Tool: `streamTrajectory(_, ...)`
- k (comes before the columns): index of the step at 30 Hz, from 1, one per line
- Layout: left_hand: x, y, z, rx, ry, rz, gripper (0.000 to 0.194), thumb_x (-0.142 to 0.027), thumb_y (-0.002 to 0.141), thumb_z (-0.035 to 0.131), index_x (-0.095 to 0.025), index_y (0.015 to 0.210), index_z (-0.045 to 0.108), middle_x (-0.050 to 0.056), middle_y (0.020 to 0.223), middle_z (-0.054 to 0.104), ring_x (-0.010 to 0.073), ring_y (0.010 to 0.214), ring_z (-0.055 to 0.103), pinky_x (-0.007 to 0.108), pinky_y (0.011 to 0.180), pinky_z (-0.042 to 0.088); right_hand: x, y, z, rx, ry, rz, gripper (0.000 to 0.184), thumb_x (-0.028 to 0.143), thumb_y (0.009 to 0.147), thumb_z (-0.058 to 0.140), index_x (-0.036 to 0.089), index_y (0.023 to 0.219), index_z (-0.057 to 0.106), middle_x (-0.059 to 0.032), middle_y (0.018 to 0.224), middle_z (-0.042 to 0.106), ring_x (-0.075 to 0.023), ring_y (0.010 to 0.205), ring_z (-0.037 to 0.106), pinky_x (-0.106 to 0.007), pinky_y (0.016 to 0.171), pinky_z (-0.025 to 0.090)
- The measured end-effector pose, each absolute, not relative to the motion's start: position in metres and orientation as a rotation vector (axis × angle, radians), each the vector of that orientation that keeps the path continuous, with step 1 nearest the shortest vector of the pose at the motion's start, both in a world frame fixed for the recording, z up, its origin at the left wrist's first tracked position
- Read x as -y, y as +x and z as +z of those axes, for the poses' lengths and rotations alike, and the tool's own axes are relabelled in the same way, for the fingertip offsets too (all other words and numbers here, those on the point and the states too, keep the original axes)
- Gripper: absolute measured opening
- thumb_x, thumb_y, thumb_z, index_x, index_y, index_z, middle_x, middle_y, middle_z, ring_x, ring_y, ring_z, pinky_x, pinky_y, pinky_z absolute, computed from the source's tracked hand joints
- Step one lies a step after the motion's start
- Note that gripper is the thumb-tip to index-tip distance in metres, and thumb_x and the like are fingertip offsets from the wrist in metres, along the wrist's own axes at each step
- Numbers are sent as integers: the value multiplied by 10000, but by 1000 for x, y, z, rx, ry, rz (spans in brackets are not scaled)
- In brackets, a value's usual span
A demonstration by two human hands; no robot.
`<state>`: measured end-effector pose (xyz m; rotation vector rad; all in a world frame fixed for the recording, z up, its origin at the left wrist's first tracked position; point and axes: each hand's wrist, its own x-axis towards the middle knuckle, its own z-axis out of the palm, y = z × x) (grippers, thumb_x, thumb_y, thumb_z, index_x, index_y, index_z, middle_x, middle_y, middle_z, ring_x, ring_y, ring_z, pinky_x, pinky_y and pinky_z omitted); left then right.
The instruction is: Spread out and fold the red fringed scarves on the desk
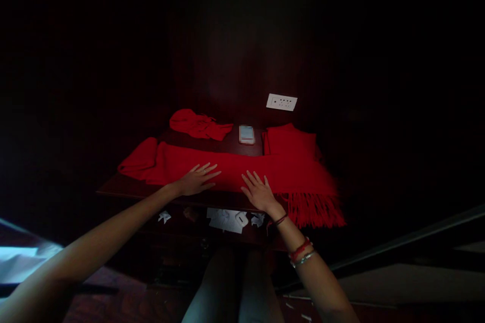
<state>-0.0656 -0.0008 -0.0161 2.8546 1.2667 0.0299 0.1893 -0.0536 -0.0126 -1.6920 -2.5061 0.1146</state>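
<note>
A long red scarf [227,161] lies folded into a strip along the dark wooden shelf [125,185]. Its left end is rolled or folded over, and its fringe hangs past the front edge on the right. My left hand [196,179] rests flat on the strip left of the middle, fingers spread, with a ring on one finger. On the other side of the middle, my right hand [258,191] also lies flat with its fingers apart, near the front edge. Behind the scarf's right part sits a folded piece of red cloth [290,140].
At the back left lies a crumpled red cloth [199,125], with a lit phone [246,134] beside it. A white wall socket [282,102] is above. Below the shelf are white paper [223,219], a small white case [241,219] and crumpled tissue [164,217].
</note>
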Motion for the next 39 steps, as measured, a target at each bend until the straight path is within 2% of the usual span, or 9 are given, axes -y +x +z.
streamTrajectory(5, -2, -68, -16, -1267, 2794, -49, 487, -435, 850, 258, -302, 1308, 161, 46, 1385, 121, 258, 1253, 80, 471, 961, 119, 60, 214, 0, 2501, -1555, 240, 543, 484, 832, 237, 200, 1294, 261, -63, 1357, 239, -192, 1250, 152, -435, 993, 142)
streamTrajectory(9, 3, -50, -1, -1143, 2902, -37, 549, -470, 799, 361, -281, 1297, 228, 81, 1370, 181, 272, 1234, 158, 451, 956, 160, 69, 262, 17, 2375, -1562, 101, 475, 395, 838, 312, 155, 1246, 363, -88, 1302, 348, -174, 1217, 249, -358, 987, 217)
streamTrajectory(14, 17, -14, 22, -886, 3135, -114, 454, -224, 773, 422, -253, 1224, 383, 73, 1189, 451, 194, 1021, 464, 279, 824, 365, 80, 308, 27, 2331, -1715, -15, 369, 257, 818, 395, 131, 1156, 473, -98, 1169, 495, -158, 1079, 433, -279, 916, 325)
streamTrajectory(18, 18, -1, 23, -862, 3200, -157, 457, -119, 735, 402, -228, 1177, 437, 83, 1114, 505, 203, 946, 512, 272, 724, 412, 90, 309, 24, 2474, -1709, -99, 314, 211, 810, 410, 152, 1102, 512, -73, 1096, 544, -163, 999, 484, -255, 840, 376)
streamTrajectory(24, 21, 27, 12, -918, 3248, -1, 305, -198, 779, 408, -189, 1068, 506, 99, 1042, 526, 227, 929, 512, 297, 681, 431, 93, 297, 16, 2527, -1729, -346, 268, 191, 844, 344, 156, 1022, 541, -83, 972, 583, -164, 907, 506, -257, 789, 374)
streamTrajectory(30, 28, 83, 4, -1026, 3188, 151, 432, -63, 766, 356, -196, 1175, 401, 103, 1083, 492, 210, 959, 486, 305, 701, 428, 87, 299, 8, 2515, -1688, -531, 241, 176, 834, 370, 144, 1000, 542, -83, 889, 587, -171, 826, 508, -268, 746, 373)
streamTrajectory(33, 34, 104, -1, -1176, 3123, 277, 394, -135, 768, 416, -172, 1160, 408, 104, 1051, 501, 221, 937, 487, 320, 712, 424, 86, 302, 4, 2461, -1676, -565, 257, 182, 837, 368, 145, 1038, 524, -80, 894, 582, -166, 826, 503, -269, 753, 365)
streamTrajectory(37, 38, 118, -6, -1128, 3121, 389, 353, -331, 792, 446, -146, 1092, 453, 110, 1013, 514, 238, 931, 482, 335, 716, 424, 86, 305, 2, 2504, -1595, -587, 248, 163, 822, 399, 159, 1038, 522, -67, 912, 578, -161, 829, 493, -273, 767, 356)
streamTrajectory(39, 38, 122, -6, -1069, 3159, 370, 263, -291, 812, 424, -153, 1028, 485, 97, 961, 534, 223, 902, 498, 321, 698, 431, 85, 305, 2, 2504, -1584, -591, 224, 166, 819, 410, 164, 1002, 537, -60, 898, 578, -160, 819, 489, -267, 758, 356)
